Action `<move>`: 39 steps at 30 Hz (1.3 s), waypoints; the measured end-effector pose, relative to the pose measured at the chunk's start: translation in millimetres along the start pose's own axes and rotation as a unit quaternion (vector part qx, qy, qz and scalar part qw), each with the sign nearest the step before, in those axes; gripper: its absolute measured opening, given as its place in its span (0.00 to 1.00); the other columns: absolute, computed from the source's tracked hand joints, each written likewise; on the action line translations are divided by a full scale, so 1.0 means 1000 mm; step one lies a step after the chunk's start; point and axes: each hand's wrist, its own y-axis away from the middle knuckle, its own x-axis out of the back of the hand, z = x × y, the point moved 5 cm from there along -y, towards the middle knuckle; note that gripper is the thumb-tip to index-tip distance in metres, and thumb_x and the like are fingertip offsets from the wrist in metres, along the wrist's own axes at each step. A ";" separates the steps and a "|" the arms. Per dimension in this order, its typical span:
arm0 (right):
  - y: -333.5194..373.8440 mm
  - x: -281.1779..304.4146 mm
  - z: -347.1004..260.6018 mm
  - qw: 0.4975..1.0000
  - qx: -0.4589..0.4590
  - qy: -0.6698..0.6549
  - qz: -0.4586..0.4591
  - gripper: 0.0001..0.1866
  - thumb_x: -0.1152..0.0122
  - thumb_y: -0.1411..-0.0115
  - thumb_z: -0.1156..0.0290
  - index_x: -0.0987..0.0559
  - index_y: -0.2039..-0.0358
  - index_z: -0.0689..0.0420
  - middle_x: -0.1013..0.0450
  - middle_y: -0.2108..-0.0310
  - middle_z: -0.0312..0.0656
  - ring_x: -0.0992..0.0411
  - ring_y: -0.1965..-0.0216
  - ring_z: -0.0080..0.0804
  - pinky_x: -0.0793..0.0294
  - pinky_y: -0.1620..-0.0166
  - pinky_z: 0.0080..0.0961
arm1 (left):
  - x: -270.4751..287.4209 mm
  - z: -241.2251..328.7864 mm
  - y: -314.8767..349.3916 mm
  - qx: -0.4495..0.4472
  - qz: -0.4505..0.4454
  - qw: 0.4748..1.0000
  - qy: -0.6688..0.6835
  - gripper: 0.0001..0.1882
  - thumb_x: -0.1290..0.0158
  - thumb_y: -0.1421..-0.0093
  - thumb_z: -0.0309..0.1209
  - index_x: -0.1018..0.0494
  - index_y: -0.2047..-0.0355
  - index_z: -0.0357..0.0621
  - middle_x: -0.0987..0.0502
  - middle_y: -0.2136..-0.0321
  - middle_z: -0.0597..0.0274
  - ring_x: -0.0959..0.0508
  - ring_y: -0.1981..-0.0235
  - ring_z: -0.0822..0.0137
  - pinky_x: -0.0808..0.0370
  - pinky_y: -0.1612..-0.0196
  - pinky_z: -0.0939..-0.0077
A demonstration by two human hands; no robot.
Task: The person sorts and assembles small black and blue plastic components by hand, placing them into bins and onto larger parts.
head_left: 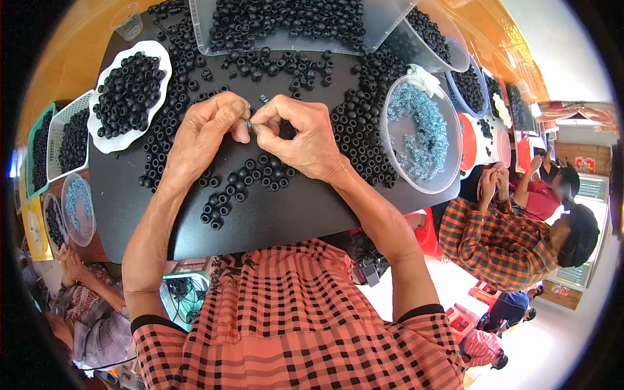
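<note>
My left hand is closed in a pinch, with a small blue piece showing at its fingertips. My right hand is pinched too, its fingertips meeting the left ones at that same piece; its exact shape is too small to make out. Just beyond the right knuckles is another tiny dark-blue ridged piece. Below both hands, loose black bead-like rounds with holes lie on the dark table. A clear round bowl to the right contains many small blue pieces.
A large clear bin of black rounds stands at the far side. A white scalloped plate heaped with them is at left, near a white basket. Co-workers sit at left and right, one in an orange checked shirt.
</note>
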 end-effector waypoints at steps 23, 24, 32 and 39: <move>0.006 0.000 0.024 0.972 -0.141 -0.188 -0.002 0.03 0.44 0.44 0.83 0.25 0.69 0.62 0.29 0.73 0.31 0.32 0.72 0.12 0.32 0.70 0.10 | -0.008 0.019 0.004 -0.132 -0.026 0.974 -0.180 0.13 0.46 0.47 0.19 0.29 0.60 0.38 0.26 0.76 0.66 0.27 0.72 0.77 0.29 0.67 0.81; 0.005 -0.001 0.024 0.972 -0.141 -0.187 -0.003 0.03 0.44 0.44 0.83 0.25 0.69 0.62 0.29 0.73 0.31 0.32 0.72 0.12 0.32 0.70 0.10 | -0.007 0.019 0.005 -0.125 -0.026 0.970 -0.209 0.13 0.46 0.47 0.20 0.29 0.60 0.37 0.25 0.75 0.66 0.25 0.70 0.75 0.29 0.64 0.79; 0.005 -0.003 0.024 0.975 -0.134 -0.177 -0.003 0.03 0.44 0.44 0.82 0.25 0.68 0.62 0.28 0.73 0.30 0.33 0.72 0.12 0.33 0.70 0.11 | -0.006 0.025 0.005 -0.210 0.002 0.948 -0.238 0.12 0.46 0.48 0.20 0.28 0.61 0.37 0.27 0.75 0.59 0.26 0.74 0.69 0.29 0.70 0.77; 0.003 -0.001 0.021 0.968 -0.153 -0.200 0.002 0.03 0.43 0.44 0.81 0.25 0.68 0.61 0.28 0.74 0.29 0.34 0.73 0.11 0.35 0.72 0.10 | -0.006 0.027 0.007 -0.218 0.003 0.939 -0.265 0.13 0.46 0.49 0.19 0.28 0.61 0.37 0.26 0.73 0.58 0.24 0.72 0.66 0.28 0.69 0.75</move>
